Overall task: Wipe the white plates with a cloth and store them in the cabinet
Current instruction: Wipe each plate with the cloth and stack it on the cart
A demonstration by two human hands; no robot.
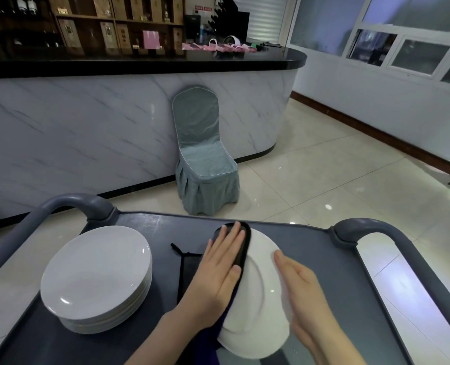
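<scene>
Nearest to us, two bare forearms come up from the bottom edge, both cut off by the frame. Between them stands one white plate (260, 299), tilted on the grey cart tray (324, 259), toward its near right side. Its lower rim is down by the frame edge, and I can't say whether it rests on the tray.

Left hand (224, 264): fingers straight and close together, pressed flat on a dark cloth (245, 246) that wraps the plate's left rim. The plate's left edge is hidden under that cloth. More dark fabric hangs below the wrist, and whether it is the same cloth is hard to tell.

Right hand (303, 293): fingers straight and together, laid flat along the plate's right rim. Its thumb is hard to make out.

On the tray just left of the hands lies a black strap (177, 248) with dark material; what it is, I can't make out.

Counting now. One stack of white plates (97, 275) on the left of the tray, well apart from the held plate: at least four rims show at its side, the lower ones blurring together. Two curved cart handles, the left handle (71, 204) and the right handle (371, 227). One covered chair (205, 154) against the marble counter (87, 114). The shelves (113, 22) behind are dark, their contents unclear.
</scene>
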